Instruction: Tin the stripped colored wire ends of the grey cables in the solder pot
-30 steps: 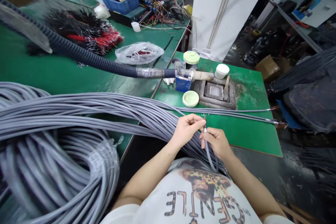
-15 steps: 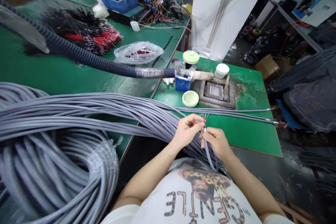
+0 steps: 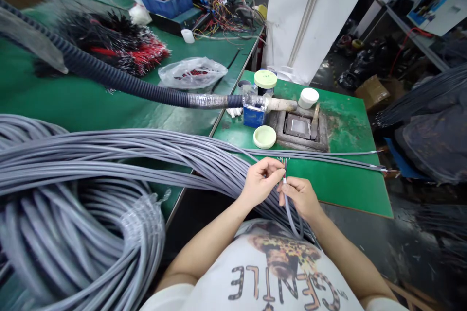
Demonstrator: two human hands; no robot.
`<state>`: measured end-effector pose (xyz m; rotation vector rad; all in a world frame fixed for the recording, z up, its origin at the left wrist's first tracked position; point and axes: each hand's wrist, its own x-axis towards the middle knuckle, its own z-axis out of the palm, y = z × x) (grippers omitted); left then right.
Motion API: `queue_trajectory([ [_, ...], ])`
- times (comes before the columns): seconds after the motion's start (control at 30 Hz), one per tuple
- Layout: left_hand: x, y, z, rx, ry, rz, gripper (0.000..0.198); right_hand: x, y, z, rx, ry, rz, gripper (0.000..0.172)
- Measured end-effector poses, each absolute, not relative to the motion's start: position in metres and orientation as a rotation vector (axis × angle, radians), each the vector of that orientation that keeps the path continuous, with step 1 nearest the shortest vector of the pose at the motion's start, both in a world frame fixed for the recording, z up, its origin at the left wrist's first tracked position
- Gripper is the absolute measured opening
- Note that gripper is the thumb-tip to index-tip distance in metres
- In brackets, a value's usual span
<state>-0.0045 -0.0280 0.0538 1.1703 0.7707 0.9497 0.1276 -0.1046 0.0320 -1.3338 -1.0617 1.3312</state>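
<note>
Two bare hands at work on my feed: the left grip (image 3: 261,182) pinches the fanned coloured wires (image 3: 283,160), the right grip (image 3: 300,198) clamps the grey cable (image 3: 287,207) just below, above the green surface (image 3: 339,189); coiled grey cable bundle (image 3: 73,233) at 9 o'clock.

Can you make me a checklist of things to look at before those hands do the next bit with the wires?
1. Right hand gripping the grey cable: ok.
2. Left hand right beside the thin coloured wires: ok.
3. Wire tips spread apart: ok.
4. Cable bundle away from the hands: not ok, it runs just under the left hand.
5. Square metal pot hot or cold: cannot tell.
</note>
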Motion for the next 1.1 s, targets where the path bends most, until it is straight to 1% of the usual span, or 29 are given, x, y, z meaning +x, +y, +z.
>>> queue_trajectory([
  [0.73, -0.0058, -0.0266, 0.0515, 1.18, 0.799, 0.894, 0.017, 0.1281, -0.1047, 0.0337, -1.318, -1.095, 1.341, 0.026],
  [1.1, -0.0073, -0.0202, 0.0495, 0.946, 0.726, 0.792, 0.022, 0.128, -0.1057, 0.0339, -1.318, -1.12, 1.332, 0.026],
])
